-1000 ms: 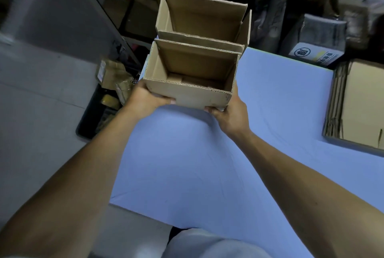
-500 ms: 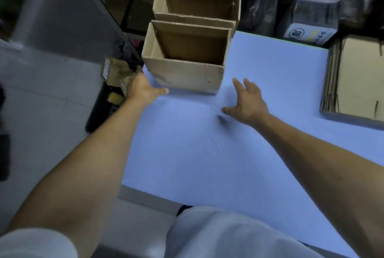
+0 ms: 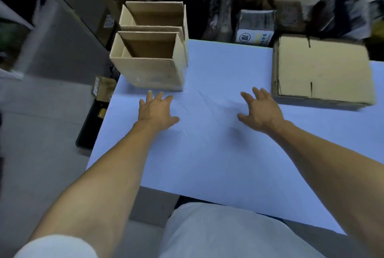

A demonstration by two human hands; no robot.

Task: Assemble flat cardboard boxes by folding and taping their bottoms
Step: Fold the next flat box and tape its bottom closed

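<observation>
While both hands hover over the pale blue tabletop (image 3: 207,153), I see my left hand (image 3: 154,110) and right hand (image 3: 260,110) spread open, holding nothing. Two assembled cardboard boxes (image 3: 149,70) stand far left; flat cardboard stack (image 3: 320,72) lies right.

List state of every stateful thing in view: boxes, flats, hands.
Near box: assembled, upright, open top, on table.
Far box: assembled, upright, open top, behind near box.
Flat cardboard stack: unfolded, lying flat.
Left hand: open, empty.
Right hand: open, empty.
</observation>
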